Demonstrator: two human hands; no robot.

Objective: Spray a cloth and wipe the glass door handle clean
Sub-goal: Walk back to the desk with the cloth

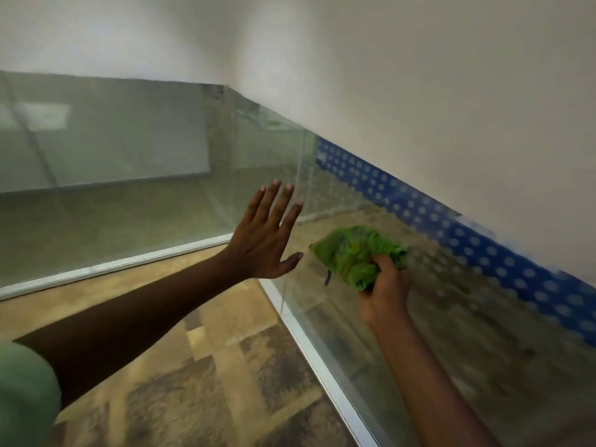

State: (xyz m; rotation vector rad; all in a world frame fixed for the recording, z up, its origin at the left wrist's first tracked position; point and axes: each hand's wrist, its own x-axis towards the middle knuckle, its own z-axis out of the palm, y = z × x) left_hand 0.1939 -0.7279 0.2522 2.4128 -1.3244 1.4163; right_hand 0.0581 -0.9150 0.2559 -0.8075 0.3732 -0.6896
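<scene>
Green sleeve [27,395] at bottom left, nearest the lens. Tiled floor [200,375] below, white wall [419,91] above. Glass panels [129,195] meet at a corner; the right one carries a blue dotted band [477,253]. Left hand [263,240] flat, fingers spread wide, holding nothing, at the glass. Right hand [383,291] fingers closed around a bunched green cloth [354,253], just beside the glass. View blurred.

No readable text, label, brand or number anywhere; only a white-dot pattern on the blue band [451,240] across the glass panel [354,195].
</scene>
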